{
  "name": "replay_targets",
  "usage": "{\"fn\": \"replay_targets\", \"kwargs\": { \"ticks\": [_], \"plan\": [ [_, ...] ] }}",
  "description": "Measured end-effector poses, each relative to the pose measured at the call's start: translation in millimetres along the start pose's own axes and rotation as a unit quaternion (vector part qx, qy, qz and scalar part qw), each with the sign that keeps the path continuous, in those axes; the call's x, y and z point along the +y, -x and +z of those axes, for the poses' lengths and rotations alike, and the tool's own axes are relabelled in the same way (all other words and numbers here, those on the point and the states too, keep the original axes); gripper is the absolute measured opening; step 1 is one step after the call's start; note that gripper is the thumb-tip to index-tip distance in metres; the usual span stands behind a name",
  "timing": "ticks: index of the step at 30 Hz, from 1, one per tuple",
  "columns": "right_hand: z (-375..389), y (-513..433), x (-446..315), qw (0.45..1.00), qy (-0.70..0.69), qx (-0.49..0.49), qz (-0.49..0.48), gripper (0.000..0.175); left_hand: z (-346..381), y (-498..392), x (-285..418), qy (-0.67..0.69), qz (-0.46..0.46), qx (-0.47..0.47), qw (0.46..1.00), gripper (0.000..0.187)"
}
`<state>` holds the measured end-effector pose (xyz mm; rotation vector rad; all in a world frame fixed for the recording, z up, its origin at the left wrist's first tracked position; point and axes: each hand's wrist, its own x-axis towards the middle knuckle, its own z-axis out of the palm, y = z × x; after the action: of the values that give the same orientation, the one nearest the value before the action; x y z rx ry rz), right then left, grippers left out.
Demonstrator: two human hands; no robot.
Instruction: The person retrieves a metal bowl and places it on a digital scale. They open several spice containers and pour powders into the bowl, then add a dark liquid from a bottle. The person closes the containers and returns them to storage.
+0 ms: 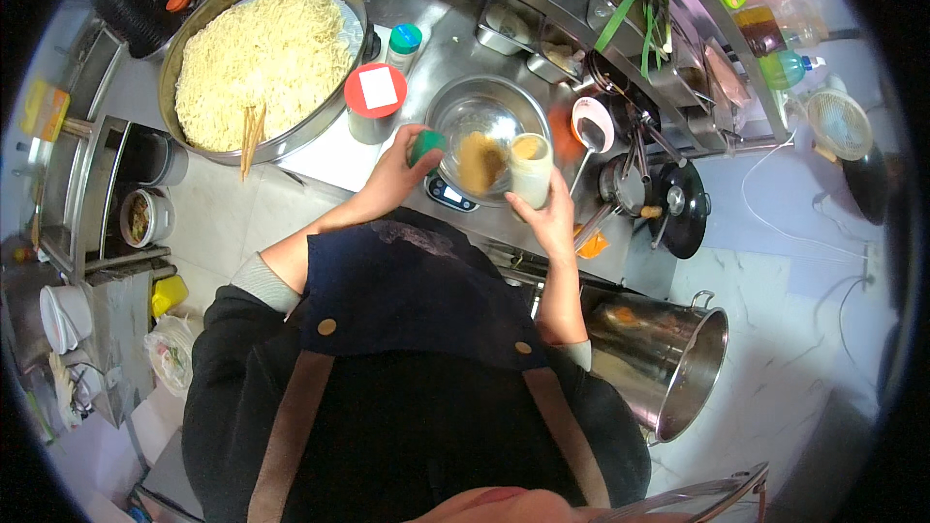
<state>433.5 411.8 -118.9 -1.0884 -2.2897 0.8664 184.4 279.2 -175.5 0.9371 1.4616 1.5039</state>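
My left hand grips a green lid at the left rim of a steel mixing bowl. In my right hand is a clear jar of tan powder, its mouth uncovered, over the bowl's right rim. Tan and darker brown powders lie in the bowl. Under the bowl's near edge shows a digital kitchen scale. Left of the bowl stand a red-lidded canister and a green-capped shaker jar.
A large round tray of noodles with wooden chopsticks stands at the left. Steel containers line the back. A ladle rests in a pink bowl at the right, near pans. A big steel pot is lower right.
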Motion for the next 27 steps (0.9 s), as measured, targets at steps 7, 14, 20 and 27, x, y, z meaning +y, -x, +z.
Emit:
{"fn": "replay_targets", "kwargs": {
  "ticks": [7,14,20,27],
  "plan": [
    [38,-3,-50,0.995,-0.002,-0.078,-0.060,0.079,8,-1,57,-0.123,0.130,0.004,0.984,0.053],
    [88,11,-61,0.971,0.116,-0.012,-0.210,0.079,-23,26,45,-0.240,0.029,0.058,0.969,0.041],
    [104,3,-86,0.966,0.013,-0.058,-0.253,0.076,-54,42,47,-0.239,-0.055,0.084,0.966,0.039],
    [127,-28,-87,0.729,-0.399,-0.556,-0.005,0.059,-98,63,93,-0.225,0.138,-0.105,0.959,0.053]
  ]
}}
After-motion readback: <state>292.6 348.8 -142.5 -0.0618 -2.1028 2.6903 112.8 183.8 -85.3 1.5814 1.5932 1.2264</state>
